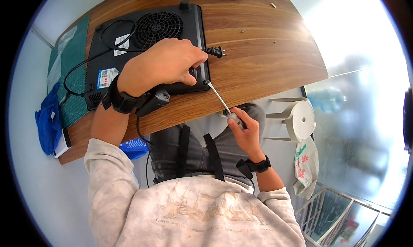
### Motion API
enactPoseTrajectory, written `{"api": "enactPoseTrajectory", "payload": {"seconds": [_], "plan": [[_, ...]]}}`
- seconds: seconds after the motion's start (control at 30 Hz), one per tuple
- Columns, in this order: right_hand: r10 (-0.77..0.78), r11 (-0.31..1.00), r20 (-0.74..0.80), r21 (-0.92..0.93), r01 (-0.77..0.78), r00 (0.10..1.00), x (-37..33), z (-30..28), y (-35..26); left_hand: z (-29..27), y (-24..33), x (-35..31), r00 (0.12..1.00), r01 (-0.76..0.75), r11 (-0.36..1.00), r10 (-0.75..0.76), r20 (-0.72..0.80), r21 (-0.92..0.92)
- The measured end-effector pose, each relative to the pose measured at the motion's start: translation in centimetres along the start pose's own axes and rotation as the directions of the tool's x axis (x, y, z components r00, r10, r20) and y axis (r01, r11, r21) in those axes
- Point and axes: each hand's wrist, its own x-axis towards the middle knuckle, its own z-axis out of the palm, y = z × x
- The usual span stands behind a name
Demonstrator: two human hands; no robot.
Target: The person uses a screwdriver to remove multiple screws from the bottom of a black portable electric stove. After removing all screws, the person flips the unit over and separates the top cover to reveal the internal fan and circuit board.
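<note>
My left hand (pixel 165 66) presses flat, fingers curled, on the upturned black cooker (pixel 142 45) lying on the wooden table (pixel 266 53), while my right hand (pixel 245 133) grips closed the screwdriver (pixel 219 100), tip at the cooker's near corner.

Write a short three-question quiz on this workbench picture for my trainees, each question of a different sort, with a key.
1. True or false: the right hand holds a screwdriver whose tip meets the near corner of the upturned black induction cooker.
2. Where does the left hand rest?
A. on the cooker's underside
B. on the blue cloth
C. on the green cutting mat
3. Fill in: the cooker's plug lies on the wooden ____.

Key: 1 true; 2 A; 3 table.
</note>
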Motion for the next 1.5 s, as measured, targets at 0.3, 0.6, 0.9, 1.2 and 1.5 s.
{"api": "enactPoseTrajectory", "payload": {"seconds": [0.3, 0.6, 0.9, 1.2, 1.5], "plan": [[0.077, 0.997, -0.152, 0.027, -0.074, 0.985, 0.2, -1.6, -1.7, 0.5, -0.3, -0.2, 0.999, -0.016, 1.000, 0.017, -0.044, 0.021], [0.202, 0.958, -0.138, -0.177, -0.225, 0.970, 8.6, -7.1, -6.2, 0.0, 0.2, 0.0, 1.000, -0.001, 0.999, 0.001, -0.012, 0.035], [0.051, 0.893, -0.145, -0.437, -0.110, 0.988, 12.7, -7.6, -3.6, -0.2, 0.2, 0.0, 1.000, -0.025, 0.999, 0.025, -0.018, 0.044], [-0.048, 0.663, -0.238, -0.734, -0.147, 0.970, 13.6, -7.4, -3.7, 0.1, -0.2, -0.1, 0.999, -0.049, 0.999, 0.049, -0.021, 0.020], [-0.137, 0.721, -0.242, -0.689, -0.071, 0.961, 14.0, -7.1, -2.6, -0.1, -0.1, 0.0, 0.999, -0.041, 0.999, 0.041, -0.005, 0.022]]}}
